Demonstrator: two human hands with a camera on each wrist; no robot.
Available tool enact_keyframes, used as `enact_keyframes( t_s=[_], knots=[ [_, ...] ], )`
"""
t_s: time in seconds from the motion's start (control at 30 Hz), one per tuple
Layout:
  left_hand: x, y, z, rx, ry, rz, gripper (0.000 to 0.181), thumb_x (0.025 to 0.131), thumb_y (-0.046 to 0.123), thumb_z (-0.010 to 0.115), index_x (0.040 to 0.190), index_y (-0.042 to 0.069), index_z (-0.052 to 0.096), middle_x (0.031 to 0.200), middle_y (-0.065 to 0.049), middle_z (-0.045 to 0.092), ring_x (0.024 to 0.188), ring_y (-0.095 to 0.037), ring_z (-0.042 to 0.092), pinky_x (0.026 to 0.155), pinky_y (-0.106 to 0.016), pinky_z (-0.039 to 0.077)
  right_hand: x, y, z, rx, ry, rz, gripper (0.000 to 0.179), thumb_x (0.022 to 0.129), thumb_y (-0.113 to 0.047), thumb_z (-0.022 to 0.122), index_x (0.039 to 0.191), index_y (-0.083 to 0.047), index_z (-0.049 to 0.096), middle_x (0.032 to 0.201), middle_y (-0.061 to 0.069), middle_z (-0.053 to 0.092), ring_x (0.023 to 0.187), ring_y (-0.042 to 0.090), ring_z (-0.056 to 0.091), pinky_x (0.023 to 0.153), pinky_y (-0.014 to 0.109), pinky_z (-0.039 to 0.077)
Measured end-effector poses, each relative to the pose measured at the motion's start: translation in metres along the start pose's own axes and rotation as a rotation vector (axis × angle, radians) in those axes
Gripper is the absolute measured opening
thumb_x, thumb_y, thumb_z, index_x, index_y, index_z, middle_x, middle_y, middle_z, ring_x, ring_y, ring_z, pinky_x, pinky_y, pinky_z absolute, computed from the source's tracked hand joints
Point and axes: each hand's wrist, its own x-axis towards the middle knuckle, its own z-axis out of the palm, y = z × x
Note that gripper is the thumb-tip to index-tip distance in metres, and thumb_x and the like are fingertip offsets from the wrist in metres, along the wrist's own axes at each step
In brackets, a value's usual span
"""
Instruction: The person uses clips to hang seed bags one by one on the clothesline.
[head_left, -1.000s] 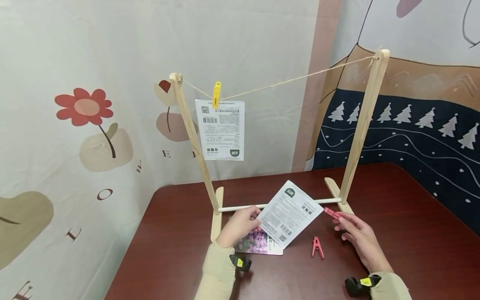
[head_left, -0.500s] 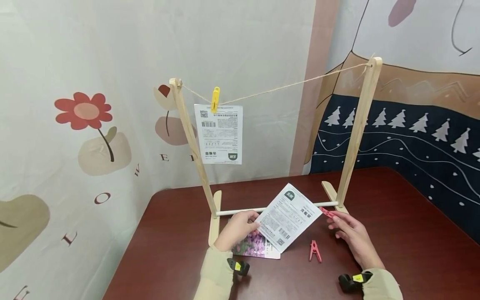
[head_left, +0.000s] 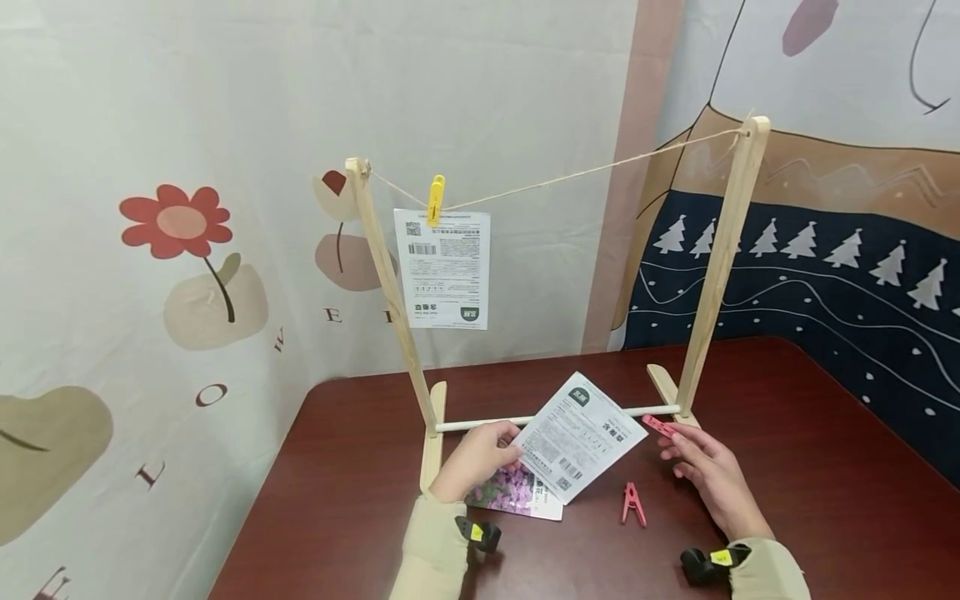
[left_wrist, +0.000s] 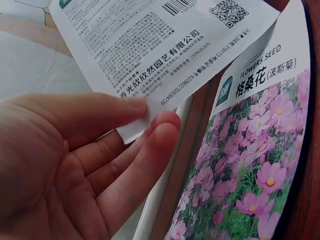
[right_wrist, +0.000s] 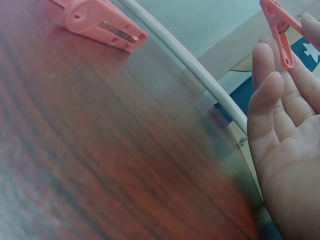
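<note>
My left hand (head_left: 483, 458) pinches one corner of a white seed packet (head_left: 581, 437), its printed back facing up, between thumb and fingers. In the left wrist view the thumb (left_wrist: 100, 112) lies across that corner. Below it on the table lies another seed packet (head_left: 517, 492) with pink flowers on its front, partly covered. My right hand (head_left: 712, 475) holds a pink clothespin (head_left: 658, 426) by its handle end, near the held packet's right corner. A second pink clothespin (head_left: 633, 505) rests on the table between the hands.
Behind the hands stands a wooden frame (head_left: 720, 267) with a sagging string (head_left: 570, 177) and a white bottom rod (head_left: 480, 423). A yellow clothespin (head_left: 436, 200) holds a seed packet (head_left: 446, 271) on the string's left part. The table (head_left: 360, 500) is dark red-brown.
The head view has tilted slightly, shifting the scene down a little. Both hands keep their holds on the packet and the clothespin, with hardly any movement.
</note>
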Motion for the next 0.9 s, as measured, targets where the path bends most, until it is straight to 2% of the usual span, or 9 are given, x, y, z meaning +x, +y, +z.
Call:
enact_keyframes(
  t_s=[0.17, 0.37, 0.53, 0.7, 0.9],
  knots=[
    [0.0019, -0.0001, -0.0022, 0.050, 0.008, 0.028, 0.005, 0.083, 0.017, 0.061, 0.087, 0.016, 0.061, 0.071, 0.009, 0.058, 0.065, -0.006, 0.054, 0.058, -0.024, 0.044, 0.0004, -0.0026, -0.0007, 0.015, -0.005, -0.008, 0.033, 0.092, -0.022, 0.049, 0.120, -0.004, 0.048, 0.096, 0.001, 0.062, 0.082, 0.011, 0.059, 0.061, 0.022, 0.047],
    [0.0010, -0.0019, -0.0015, 0.054, 0.010, 0.039, 0.004, 0.083, 0.018, 0.062, 0.087, 0.017, 0.061, 0.073, 0.010, 0.057, 0.064, -0.007, 0.051, 0.057, -0.024, 0.043, -0.0022, -0.0032, -0.0022, 0.049, -0.023, -0.013, 0.036, 0.094, -0.019, 0.046, 0.124, 0.000, 0.044, 0.097, 0.002, 0.062, 0.082, 0.011, 0.058, 0.060, 0.022, 0.047],
    [-0.0007, -0.0001, -0.0010, 0.063, 0.042, 0.043, 0.005, 0.083, 0.020, 0.062, 0.088, 0.018, 0.060, 0.076, 0.011, 0.057, 0.065, -0.006, 0.051, 0.060, -0.024, 0.042, -0.0032, -0.0035, -0.0025, 0.098, -0.029, -0.028, 0.034, 0.094, -0.016, 0.045, 0.125, -0.001, 0.045, 0.098, 0.001, 0.061, 0.084, 0.011, 0.058, 0.062, 0.022, 0.047],
    [0.0003, 0.0012, 0.0007, 0.024, 0.067, 0.061, 0.005, 0.084, 0.017, 0.061, 0.088, 0.017, 0.060, 0.079, 0.010, 0.060, 0.066, -0.005, 0.054, 0.061, -0.023, 0.044, -0.0055, -0.0054, -0.0046, 0.147, -0.007, -0.036, 0.039, 0.094, -0.013, 0.045, 0.130, 0.000, 0.039, 0.101, 0.000, 0.062, 0.086, 0.011, 0.059, 0.065, 0.020, 0.048],
    [0.0009, 0.0005, -0.0042, -0.050, 0.156, 0.060, 0.006, 0.085, 0.016, 0.059, 0.091, 0.015, 0.061, 0.080, 0.007, 0.061, 0.069, -0.011, 0.058, 0.060, -0.023, 0.045, -0.0027, -0.0051, -0.0044, 0.197, 0.000, -0.082, 0.042, 0.094, -0.008, 0.043, 0.133, 0.003, 0.032, 0.108, 0.002, 0.061, 0.090, 0.012, 0.059, 0.067, 0.020, 0.049]
  ],
)
